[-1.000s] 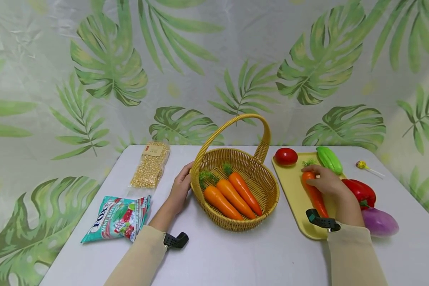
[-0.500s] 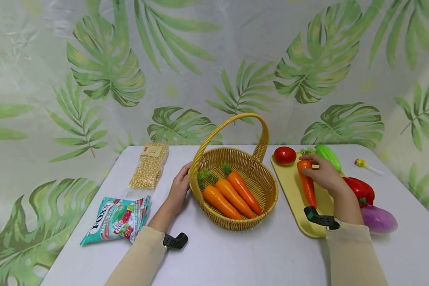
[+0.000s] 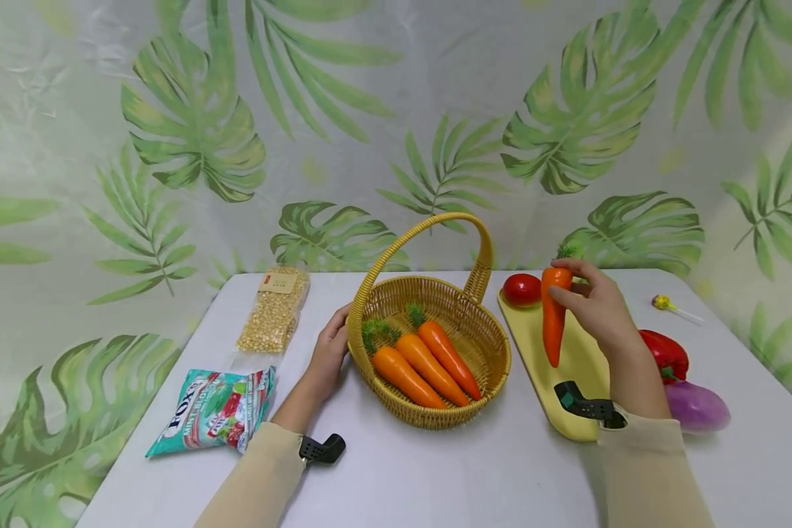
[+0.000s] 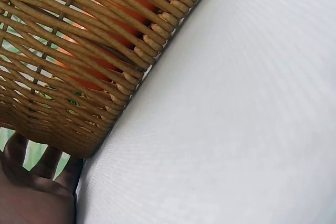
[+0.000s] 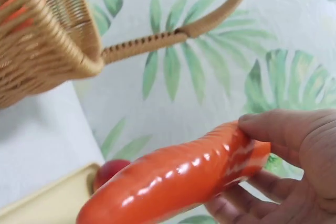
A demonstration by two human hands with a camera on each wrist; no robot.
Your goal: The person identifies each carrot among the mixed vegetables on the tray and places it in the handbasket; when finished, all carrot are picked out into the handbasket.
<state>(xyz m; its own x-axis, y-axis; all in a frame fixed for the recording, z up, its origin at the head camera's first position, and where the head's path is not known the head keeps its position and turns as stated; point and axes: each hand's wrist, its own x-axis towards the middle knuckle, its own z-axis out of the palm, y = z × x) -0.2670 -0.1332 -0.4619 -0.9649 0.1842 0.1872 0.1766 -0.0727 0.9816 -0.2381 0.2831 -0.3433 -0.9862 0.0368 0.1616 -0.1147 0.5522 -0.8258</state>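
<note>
My right hand (image 3: 597, 304) pinches a carrot (image 3: 554, 315) near its leafy top, between thumb and fingers. The carrot hangs tip down over the yellow tray (image 3: 577, 411). In the right wrist view this carrot (image 5: 173, 177) stretches from the hand toward the lower left, glossy and orange. A round wicker basket (image 3: 435, 419) with a tall handle stands mid-table. Several carrots (image 3: 429, 367) lie inside it. My left hand (image 3: 330, 352) rests against the basket's left side, by the handle's foot. In the left wrist view its fingers (image 4: 47, 161) lie along the woven wall, fingertips hidden behind it.
A red tomato-like piece (image 3: 522, 290) sits at the tray's far left corner. Right of the tray lie a red pepper (image 3: 665, 356), a purple eggplant (image 3: 696, 407) and a lollipop (image 3: 675, 306). On the left are a corn kernel bag (image 3: 273, 308) and a teal candy bag (image 3: 211, 409).
The right hand has lifted the carrot off the tray, up and slightly left, turning it more upright. It now hides the green vegetable behind. The left hand stays at the basket.
</note>
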